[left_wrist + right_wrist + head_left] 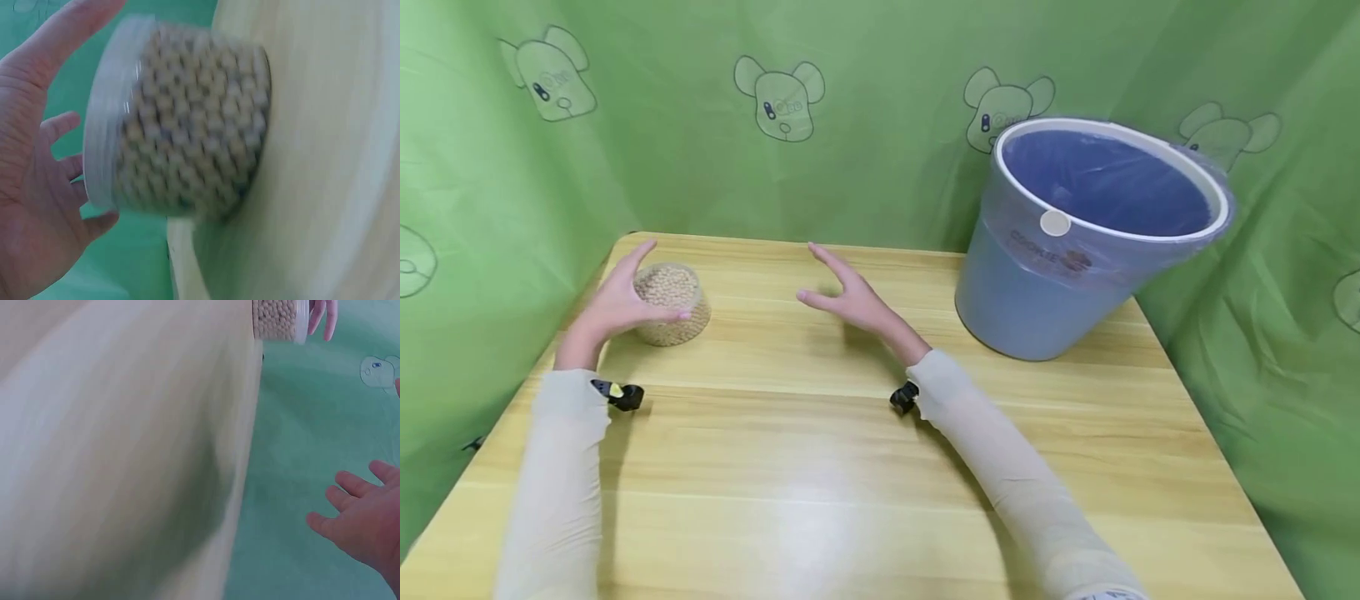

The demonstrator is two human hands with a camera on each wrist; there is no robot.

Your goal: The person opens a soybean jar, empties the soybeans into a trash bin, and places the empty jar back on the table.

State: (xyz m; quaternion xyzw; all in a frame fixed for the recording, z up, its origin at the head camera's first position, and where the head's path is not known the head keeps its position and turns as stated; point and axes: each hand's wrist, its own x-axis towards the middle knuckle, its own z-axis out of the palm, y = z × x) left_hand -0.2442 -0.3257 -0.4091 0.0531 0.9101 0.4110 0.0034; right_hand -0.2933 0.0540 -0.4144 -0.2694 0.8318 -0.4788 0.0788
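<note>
A clear plastic jar [668,285] packed with small beige bead-like balls stands near the far left corner of the wooden table. My left hand [613,302] is over its near side, thumb and fingers spread wide about the top. In the left wrist view, the jar's pale translucent lid [112,119] lies between the thumb and the other fingers, with the palm facing it. Nothing is in my right hand [859,302], which hovers over the middle of the table, fingers extended and thumb apart. The right wrist view shows its loosely spread fingers [350,494].
A large blue bucket [1037,304] with a white rim and a clear plastic liner stands at the back right of the table [760,450]. Green curtains [880,167] printed with cartoon animal heads hang behind and at both sides.
</note>
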